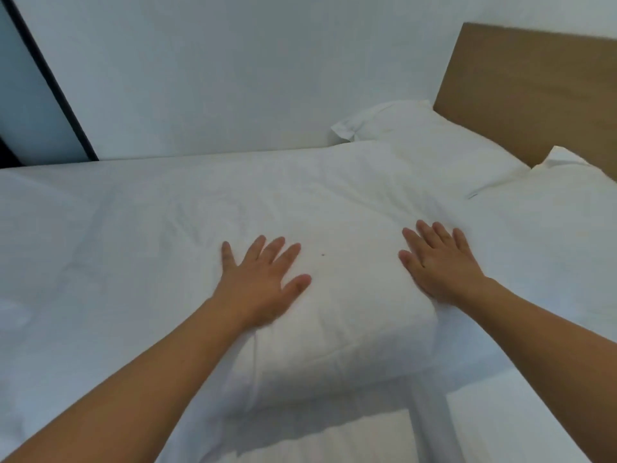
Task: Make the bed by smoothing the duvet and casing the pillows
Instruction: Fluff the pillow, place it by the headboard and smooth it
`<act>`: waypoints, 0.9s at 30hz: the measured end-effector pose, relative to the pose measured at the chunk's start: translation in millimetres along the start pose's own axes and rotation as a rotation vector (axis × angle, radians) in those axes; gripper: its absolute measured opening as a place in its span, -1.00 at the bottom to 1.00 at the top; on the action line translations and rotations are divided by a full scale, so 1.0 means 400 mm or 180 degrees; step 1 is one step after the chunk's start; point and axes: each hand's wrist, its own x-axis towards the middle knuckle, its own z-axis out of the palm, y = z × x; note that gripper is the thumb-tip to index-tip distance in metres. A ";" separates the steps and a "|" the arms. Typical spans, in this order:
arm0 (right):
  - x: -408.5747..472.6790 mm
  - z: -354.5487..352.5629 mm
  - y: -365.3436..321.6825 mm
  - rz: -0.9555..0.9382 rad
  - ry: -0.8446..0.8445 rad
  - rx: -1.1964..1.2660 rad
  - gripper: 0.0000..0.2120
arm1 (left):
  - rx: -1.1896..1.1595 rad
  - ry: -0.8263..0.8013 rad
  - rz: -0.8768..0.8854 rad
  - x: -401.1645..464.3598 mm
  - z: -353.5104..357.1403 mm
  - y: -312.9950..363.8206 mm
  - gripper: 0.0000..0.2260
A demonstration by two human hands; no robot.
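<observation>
Left hand (263,282) and right hand (440,265) press flat, fingers wide, on the puffy white duvet (334,212); 2 pillows (434,135) lie far right.

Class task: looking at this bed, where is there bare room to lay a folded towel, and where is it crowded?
Free: the flat duvet stretch left of the left hand, running to the wall. Crowded: the headboard end, where two pillows lie, and the puffed fold under the right hand.
</observation>
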 end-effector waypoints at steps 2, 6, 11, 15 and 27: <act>-0.056 0.021 0.033 0.0114 0.0163 -0.0033 -0.42 | 0.0470 0.0097 -0.0390 -0.050 0.048 -0.044 -0.30; -0.158 0.024 0.087 0.0327 0.0057 0.0146 -0.40 | 0.0597 -0.0007 -0.1323 -0.110 0.046 -0.062 -0.33; -0.292 0.035 0.064 -0.0383 -0.0036 0.0258 -0.37 | -0.0049 0.0200 -0.0057 -0.170 0.053 0.207 -0.23; -0.338 0.042 0.154 0.0122 -0.0520 0.0046 -0.30 | 0.0849 0.0380 -0.0261 -0.224 0.141 0.091 -0.07; -0.324 0.123 -0.317 -0.1894 0.0429 -0.0394 0.17 | 0.0948 0.1250 -0.1124 -0.456 0.245 -0.041 0.12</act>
